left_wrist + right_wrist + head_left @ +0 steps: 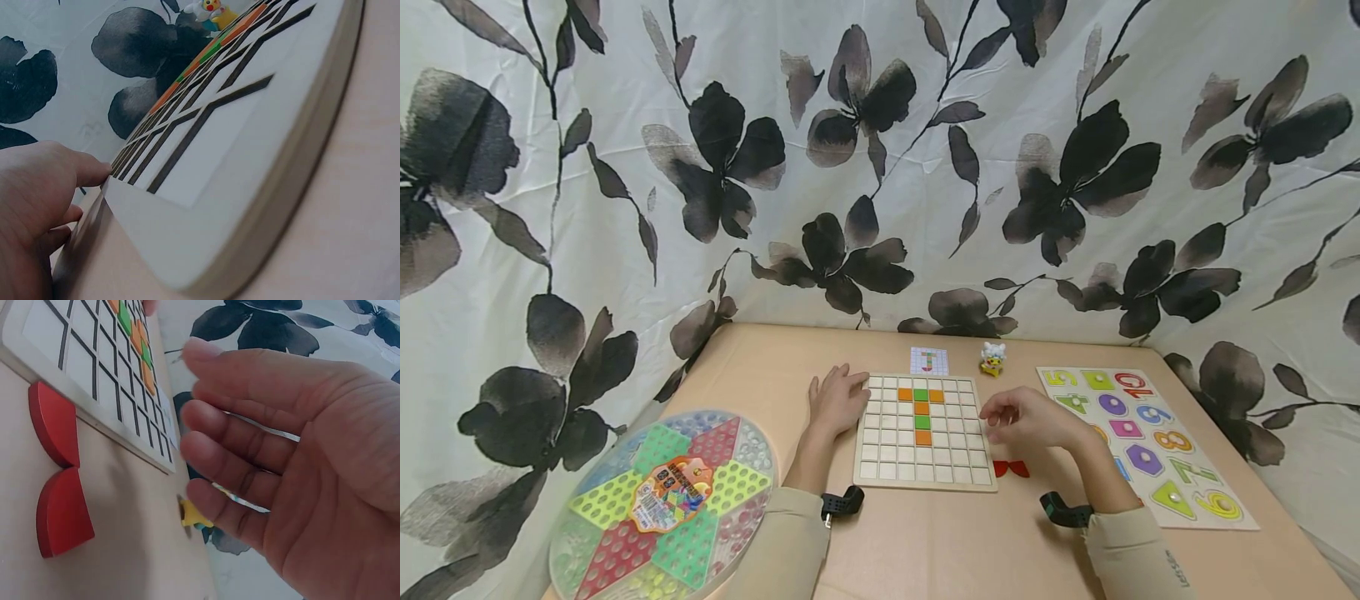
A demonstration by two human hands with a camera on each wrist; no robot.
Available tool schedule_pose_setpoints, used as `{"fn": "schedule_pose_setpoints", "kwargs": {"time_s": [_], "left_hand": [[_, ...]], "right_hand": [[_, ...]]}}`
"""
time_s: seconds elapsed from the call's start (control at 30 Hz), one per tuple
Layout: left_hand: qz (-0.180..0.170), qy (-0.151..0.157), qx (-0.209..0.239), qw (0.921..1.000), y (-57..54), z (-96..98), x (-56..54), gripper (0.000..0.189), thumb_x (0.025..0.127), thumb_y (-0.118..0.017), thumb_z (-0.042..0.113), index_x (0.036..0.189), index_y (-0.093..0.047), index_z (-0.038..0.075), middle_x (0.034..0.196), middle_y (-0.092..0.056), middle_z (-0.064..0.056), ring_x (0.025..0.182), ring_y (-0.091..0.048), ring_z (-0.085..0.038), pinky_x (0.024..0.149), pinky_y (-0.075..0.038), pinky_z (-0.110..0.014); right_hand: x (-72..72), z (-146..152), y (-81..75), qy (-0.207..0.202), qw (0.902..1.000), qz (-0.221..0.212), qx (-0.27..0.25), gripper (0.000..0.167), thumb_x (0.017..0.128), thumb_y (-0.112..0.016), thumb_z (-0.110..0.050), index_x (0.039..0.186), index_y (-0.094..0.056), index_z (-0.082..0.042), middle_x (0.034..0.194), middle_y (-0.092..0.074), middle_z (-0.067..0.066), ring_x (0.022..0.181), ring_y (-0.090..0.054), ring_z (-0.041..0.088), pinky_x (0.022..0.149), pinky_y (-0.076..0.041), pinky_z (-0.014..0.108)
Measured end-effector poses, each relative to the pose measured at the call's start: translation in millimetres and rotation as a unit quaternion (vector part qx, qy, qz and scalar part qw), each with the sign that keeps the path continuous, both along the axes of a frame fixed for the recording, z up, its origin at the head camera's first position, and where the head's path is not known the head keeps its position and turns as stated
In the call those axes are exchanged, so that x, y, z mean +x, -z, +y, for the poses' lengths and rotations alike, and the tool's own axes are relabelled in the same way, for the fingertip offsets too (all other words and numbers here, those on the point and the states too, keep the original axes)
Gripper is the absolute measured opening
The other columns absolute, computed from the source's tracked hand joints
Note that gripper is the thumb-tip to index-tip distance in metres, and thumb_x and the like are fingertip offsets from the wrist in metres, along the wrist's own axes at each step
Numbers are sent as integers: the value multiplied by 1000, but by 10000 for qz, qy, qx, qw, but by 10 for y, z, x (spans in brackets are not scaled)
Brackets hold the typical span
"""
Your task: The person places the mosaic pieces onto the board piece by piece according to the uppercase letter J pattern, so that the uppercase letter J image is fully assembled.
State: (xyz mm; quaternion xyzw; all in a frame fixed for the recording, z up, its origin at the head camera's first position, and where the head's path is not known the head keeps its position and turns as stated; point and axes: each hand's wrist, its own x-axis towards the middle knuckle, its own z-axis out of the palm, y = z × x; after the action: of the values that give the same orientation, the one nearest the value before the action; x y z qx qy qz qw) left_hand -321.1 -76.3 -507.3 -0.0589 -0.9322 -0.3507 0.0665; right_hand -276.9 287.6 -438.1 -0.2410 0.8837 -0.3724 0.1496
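Note:
A white grid board point(887, 454) lies on the table, with orange and green square tiles point(921, 422) set in a T-like shape in its cells. My left hand point(837, 400) is at the board's left edge; in the left wrist view its fingertip touches the rim near a corner. Beside the board's right edge hovers my right hand point(1026, 419), its fingers loosely bent and nothing in them. Two red curved pieces point(59, 469) lie on the table by the board, below my right hand. Behind the board is a small card point(928, 361) with a coloured grid pattern.
To the left stands a round game board point(748, 533) with coloured triangles and dimples. On the right lies a white number-and-shape sheet point(1213, 510). A small toy figure point(992, 358) stands at the back, before a flowered curtain point(940, 183).

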Motion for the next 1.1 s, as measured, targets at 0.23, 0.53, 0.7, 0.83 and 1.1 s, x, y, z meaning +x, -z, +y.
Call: {"fn": "schedule_pose_setpoints", "kwargs": {"time_s": [0.23,0.53,0.7,0.83,1.1], "left_hand": [[30,-1,14,10000,4,5,-4,38,101,-62,26,137,-70,17,162,-43,-21,156,-30,-42,127,-4,-67],[23,13,27,10000,7,7,-9,39,101,-61,27,138,-69,17,163,-43,-20,156,-29,-42,127,-3,-67],[64,19,71,10000,7,5,-5,38,101,-62,25,137,-70,16,162,-43,-21,156,-29,-43,127,-4,-68],[69,14,89,9999,3,8,1,38,100,-62,25,136,-70,16,162,-44,-21,156,-30,-43,127,-4,-68],[79,13,88,9999,7,4,5,38,101,-62,25,137,-70,16,162,-43,-21,156,-30,-43,127,-4,-67]], "right_hand": [[-7,43,55,-231,9991,-346,110,22,83,-86,-10,101,-73,-5,84,-68,3,77,-60,18,66,-53,26],[11,65,64,-462,9949,-850,300,22,82,-85,-6,100,-72,-5,88,-68,10,81,-58,22,69,-51,27],[6,70,105,-524,9927,-1031,343,21,82,-84,-3,99,-72,-3,89,-68,15,82,-57,21,70,-49,26],[-5,76,144,-636,9916,-1037,439,21,80,-85,-2,97,-72,-3,84,-65,9,79,-56,18,66,-47,23],[-11,41,179,-738,9892,-1137,561,22,78,-88,-3,92,-71,-2,77,-59,-2,72,-54,13,60,-42,21]]}}
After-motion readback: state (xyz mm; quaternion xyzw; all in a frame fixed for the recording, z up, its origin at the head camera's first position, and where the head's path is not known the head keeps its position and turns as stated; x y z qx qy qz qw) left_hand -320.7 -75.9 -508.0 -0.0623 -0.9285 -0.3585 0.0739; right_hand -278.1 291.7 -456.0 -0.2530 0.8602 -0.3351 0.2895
